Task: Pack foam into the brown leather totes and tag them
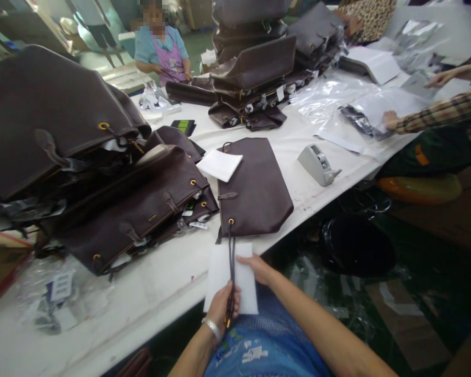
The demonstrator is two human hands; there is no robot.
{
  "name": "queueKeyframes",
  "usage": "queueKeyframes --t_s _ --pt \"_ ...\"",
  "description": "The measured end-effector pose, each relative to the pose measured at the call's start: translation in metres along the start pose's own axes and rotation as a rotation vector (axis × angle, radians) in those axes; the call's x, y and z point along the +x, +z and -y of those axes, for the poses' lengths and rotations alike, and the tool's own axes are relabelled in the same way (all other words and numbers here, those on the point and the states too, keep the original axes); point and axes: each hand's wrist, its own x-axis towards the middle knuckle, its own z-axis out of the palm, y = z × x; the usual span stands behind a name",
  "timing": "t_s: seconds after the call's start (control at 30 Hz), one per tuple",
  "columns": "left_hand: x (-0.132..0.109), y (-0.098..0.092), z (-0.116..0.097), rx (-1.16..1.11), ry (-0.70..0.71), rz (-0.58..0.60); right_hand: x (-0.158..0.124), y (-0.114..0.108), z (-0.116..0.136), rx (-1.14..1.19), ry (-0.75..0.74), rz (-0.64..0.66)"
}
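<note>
Handbags of dark brown leather lie heaped in a pile (pixel 63 157) at the left of the white table (pixel 157 283), scraps of white showing at several of their openings. Nearer the edge, the left hand (pixel 222 306) is closed on the lower end of a drawstring cord (pixel 231 262), pressing it against a white sheet (pixel 248 296) held out over the table's edge. The cord runs down the sheet's middle from an eyelet in the flat bag (pixel 255 193), which lies alone on the table just beyond. The right hand (pixel 257 268) grips the sheet's right edge, fingers on top. As it looks to me, the work on this bag is at an early stage: the sheet is flat and nothing is folded over the cord. A second sheet (pixel 220 165) rests on the bag's far corner. To the right stand a tape dispenser (pixel 317 163) and crumpled clear plastic (pixel 329 99), and a co-worker's plaid sleeve (pixel 443 112) reaches in.
</note>
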Motion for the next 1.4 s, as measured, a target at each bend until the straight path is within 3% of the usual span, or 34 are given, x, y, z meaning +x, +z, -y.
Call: queueKeyframes --t_s 0.2,0.33,0.53,0.63,0.73,0.8,0.87,0.9,1.03,1.13,1.23,1.33,1.4 --pt "0.003 -0.007 0.000 0.241 0.077 -0.056 0.007 0.006 -0.002 0.031 -0.018 -0.003" --pt "0.009 -0.008 0.002 0.429 0.119 -0.112 0.005 0.017 -0.004 -0.014 -0.055 -0.093" --pt "0.010 -0.008 0.008 0.691 0.172 -0.099 0.006 0.026 -0.007 -0.053 -0.067 -0.197" --pt "-0.002 -0.013 -0.012 1.119 0.326 -0.137 0.009 0.024 -0.007 -0.060 -0.075 -0.231" --pt "-0.010 -0.024 -0.050 1.366 0.454 -0.379 0.009 0.020 -0.005 -0.055 -0.072 -0.236" --pt "-0.006 -0.035 -0.074 1.263 0.553 -0.556 0.008 0.019 -0.004 -0.045 -0.065 -0.214" --pt "0.003 -0.046 -0.087 1.025 0.552 -0.579 0.006 0.020 -0.002 -0.033 -0.056 -0.177" --pt "0.008 -0.050 -0.090 0.873 0.473 -0.489 0.005 0.021 -0.001 -0.025 -0.050 -0.154" --pt "0.017 -0.057 -0.081 0.228 -0.014 0.108 0.004 0.024 -0.001 0.021 -0.027 -0.057" --pt "0.016 -0.050 -0.066 0.021 -0.110 0.216 0.006 0.021 -0.002 0.011 -0.046 -0.063" --pt "0.020 -0.036 -0.049 0.071 0.058 0.166 0.012 0.017 -0.008 -0.041 -0.144 -0.186" --pt "0.033 -0.019 -0.030 0.313 0.320 -0.084 0.022 0.023 -0.021 -0.057 -0.199 -0.295" --pt "0.041 -0.009 -0.020 0.484 0.415 -0.261 0.027 0.032 -0.031 -0.053 -0.217 -0.355"
